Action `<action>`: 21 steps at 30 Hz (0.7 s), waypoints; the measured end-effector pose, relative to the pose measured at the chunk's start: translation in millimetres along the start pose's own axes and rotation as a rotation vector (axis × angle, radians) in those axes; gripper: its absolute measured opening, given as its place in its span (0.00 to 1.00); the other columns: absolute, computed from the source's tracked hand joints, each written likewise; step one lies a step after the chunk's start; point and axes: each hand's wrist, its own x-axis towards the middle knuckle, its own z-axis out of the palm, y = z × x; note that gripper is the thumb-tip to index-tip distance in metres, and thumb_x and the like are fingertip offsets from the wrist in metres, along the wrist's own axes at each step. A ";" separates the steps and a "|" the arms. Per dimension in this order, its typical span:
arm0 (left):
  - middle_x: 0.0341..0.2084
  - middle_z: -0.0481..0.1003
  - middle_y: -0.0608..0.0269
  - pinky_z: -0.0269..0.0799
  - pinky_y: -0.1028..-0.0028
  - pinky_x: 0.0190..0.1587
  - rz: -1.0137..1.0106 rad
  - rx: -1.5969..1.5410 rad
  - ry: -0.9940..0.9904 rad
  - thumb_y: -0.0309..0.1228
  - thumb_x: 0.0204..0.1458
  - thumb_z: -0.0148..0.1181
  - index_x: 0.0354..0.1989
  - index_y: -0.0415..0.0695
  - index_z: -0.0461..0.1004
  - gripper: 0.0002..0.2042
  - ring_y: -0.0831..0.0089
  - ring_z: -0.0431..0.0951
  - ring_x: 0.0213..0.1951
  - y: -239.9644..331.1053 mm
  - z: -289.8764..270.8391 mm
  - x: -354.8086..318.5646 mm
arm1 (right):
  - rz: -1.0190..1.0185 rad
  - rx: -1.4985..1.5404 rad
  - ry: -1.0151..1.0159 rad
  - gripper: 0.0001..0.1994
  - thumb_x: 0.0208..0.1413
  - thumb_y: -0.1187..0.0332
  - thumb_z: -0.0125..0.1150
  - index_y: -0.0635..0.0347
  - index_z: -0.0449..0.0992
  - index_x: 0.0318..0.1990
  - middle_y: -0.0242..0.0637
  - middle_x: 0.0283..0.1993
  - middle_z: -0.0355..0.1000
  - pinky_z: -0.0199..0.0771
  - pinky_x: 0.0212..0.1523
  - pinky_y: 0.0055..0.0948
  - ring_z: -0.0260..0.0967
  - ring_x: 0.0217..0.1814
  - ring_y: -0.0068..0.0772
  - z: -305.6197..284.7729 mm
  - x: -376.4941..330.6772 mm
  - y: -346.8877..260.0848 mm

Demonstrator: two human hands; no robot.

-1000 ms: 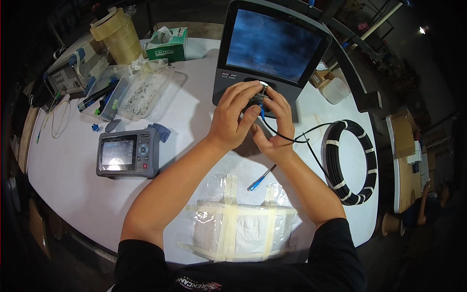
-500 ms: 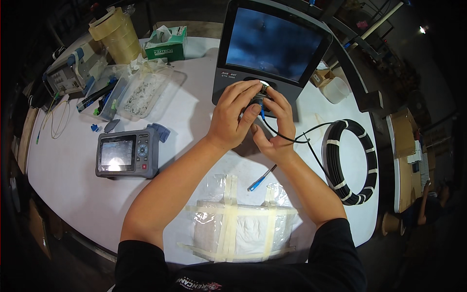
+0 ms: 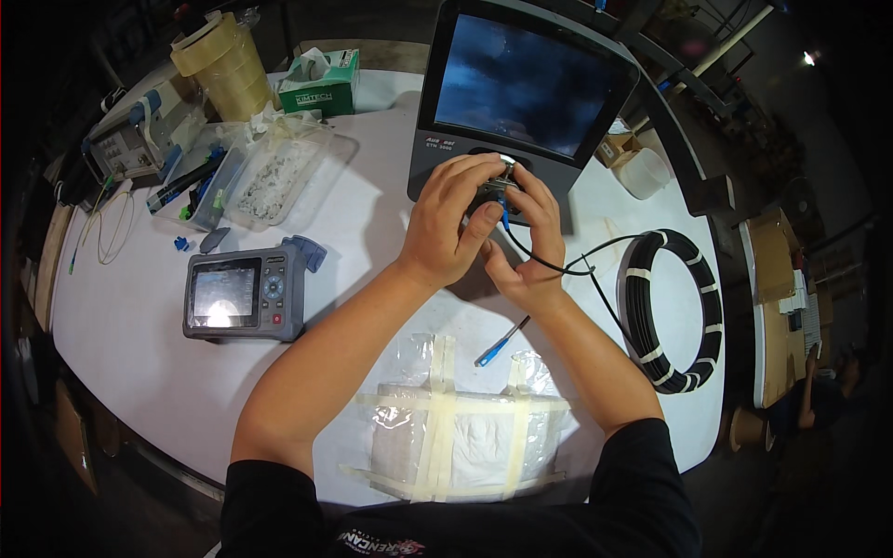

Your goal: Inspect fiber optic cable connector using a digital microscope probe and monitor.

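Left hand (image 3: 439,228) and right hand (image 3: 532,268) curl fingers (image 3: 465,177) around a round silvery metal fitting (image 3: 508,171) and slim blue plastic connector (image 3: 505,218) at upper centre, before a boxy dark-grey monitor (image 3: 521,88), whether gripping I cannot tell.

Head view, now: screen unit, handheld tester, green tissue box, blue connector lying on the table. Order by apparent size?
1. Screen unit
2. Handheld tester
3. Green tissue box
4. Blue connector lying on the table

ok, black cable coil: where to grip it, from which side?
Probably the right stretch of the black cable coil, from the right: its open ring allows wrapping inside and out, while loose cable and the right forearm crowd its left.
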 end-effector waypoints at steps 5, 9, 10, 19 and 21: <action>0.58 0.78 0.49 0.68 0.58 0.65 -0.009 -0.004 -0.004 0.41 0.69 0.53 0.60 0.38 0.76 0.20 0.49 0.75 0.61 2.1 -0.3 1.2 | -0.009 -0.030 -0.016 0.35 0.41 0.76 0.70 0.60 0.72 0.63 0.50 0.73 0.65 0.64 0.70 0.49 0.62 0.73 0.58 -2.1 -0.4 3.3; 0.59 0.78 0.50 0.68 0.58 0.65 -0.022 -0.012 -0.007 0.40 0.69 0.53 0.59 0.38 0.76 0.19 0.50 0.75 0.61 2.1 -0.9 0.7 | -0.020 -0.020 -0.011 0.34 0.41 0.76 0.70 0.60 0.73 0.63 0.49 0.73 0.65 0.64 0.71 0.49 0.62 0.73 0.58 -1.9 -0.4 3.5; 0.59 0.78 0.50 0.68 0.58 0.65 -0.023 -0.014 -0.007 0.40 0.69 0.53 0.59 0.38 0.76 0.19 0.50 0.75 0.61 2.5 -1.0 1.0 | -0.024 -0.017 -0.008 0.34 0.41 0.76 0.70 0.60 0.73 0.63 0.49 0.73 0.65 0.64 0.71 0.49 0.62 0.73 0.57 -2.1 -0.3 3.6; 0.59 0.77 0.50 0.69 0.59 0.65 -0.043 0.003 -0.016 0.40 0.70 0.53 0.60 0.37 0.77 0.20 0.50 0.75 0.61 3.5 -1.2 0.5 | -0.037 -0.013 -0.008 0.33 0.42 0.75 0.70 0.60 0.73 0.62 0.50 0.72 0.66 0.63 0.71 0.49 0.63 0.73 0.58 -2.7 0.4 2.3; 0.59 0.77 0.50 0.69 0.59 0.65 -0.048 0.004 -0.018 0.41 0.70 0.53 0.60 0.37 0.77 0.21 0.50 0.75 0.61 3.8 -0.7 0.5 | -0.038 -0.012 -0.010 0.34 0.42 0.75 0.70 0.60 0.73 0.62 0.50 0.72 0.65 0.63 0.71 0.49 0.63 0.73 0.58 -2.2 -1.0 4.2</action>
